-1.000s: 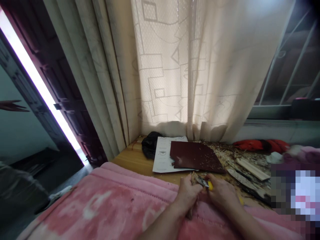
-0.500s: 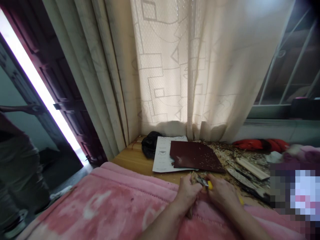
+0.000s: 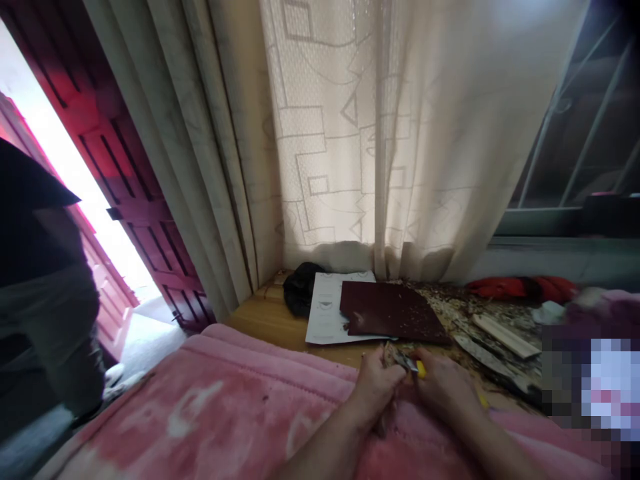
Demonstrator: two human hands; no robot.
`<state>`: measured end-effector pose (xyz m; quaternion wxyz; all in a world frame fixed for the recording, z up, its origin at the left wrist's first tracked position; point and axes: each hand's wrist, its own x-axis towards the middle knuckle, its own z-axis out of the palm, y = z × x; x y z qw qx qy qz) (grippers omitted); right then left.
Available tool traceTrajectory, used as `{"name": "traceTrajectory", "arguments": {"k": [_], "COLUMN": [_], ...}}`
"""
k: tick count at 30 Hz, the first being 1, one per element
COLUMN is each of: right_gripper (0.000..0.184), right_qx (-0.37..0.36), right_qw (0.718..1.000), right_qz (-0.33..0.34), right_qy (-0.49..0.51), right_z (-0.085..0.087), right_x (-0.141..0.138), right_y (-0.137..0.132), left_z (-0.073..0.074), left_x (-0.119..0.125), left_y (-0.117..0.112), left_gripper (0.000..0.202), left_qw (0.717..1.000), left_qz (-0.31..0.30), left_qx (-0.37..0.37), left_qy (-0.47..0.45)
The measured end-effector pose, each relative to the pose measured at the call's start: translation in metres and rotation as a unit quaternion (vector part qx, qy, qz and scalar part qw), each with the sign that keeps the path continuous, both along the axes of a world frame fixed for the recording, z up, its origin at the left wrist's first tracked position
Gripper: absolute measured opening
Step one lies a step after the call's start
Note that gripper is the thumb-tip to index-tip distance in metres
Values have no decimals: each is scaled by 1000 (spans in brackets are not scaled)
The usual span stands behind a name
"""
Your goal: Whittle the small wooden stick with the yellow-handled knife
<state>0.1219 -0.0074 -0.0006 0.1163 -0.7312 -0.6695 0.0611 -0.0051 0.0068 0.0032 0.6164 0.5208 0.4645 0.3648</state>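
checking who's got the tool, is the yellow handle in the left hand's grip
No, the yellow handle is in the right hand's grip, with yellow showing on both sides of it.

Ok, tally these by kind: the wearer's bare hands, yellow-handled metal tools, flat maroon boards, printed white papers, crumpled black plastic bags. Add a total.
Bare hands: 2, left hand and right hand
Yellow-handled metal tool: 1, in the right hand
Flat maroon board: 1
Printed white paper: 1 visible
Crumpled black plastic bag: 1
Total: 6
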Motion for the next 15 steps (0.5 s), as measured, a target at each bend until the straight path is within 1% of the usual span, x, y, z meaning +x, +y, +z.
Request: {"name": "traceTrajectory", "arguments": {"k": [8,15], "right_gripper": [32,33], "right_qx": [-18,-29], "right_qw": [1000,999], "right_qz": [-10,-27], "right_qy": [-2,16], "right_z": [2,8], "right_x": [-1,-7], "right_y": [0,-3], "left_z": [-3,-10], "left_x": [1,5], "left_y": [-1,1], "left_gripper": [5,10], "left_qw": [1000,994], "left_qz": [-20,43], "left_qx": [23,101], "left_qy": [-2,-21]}}
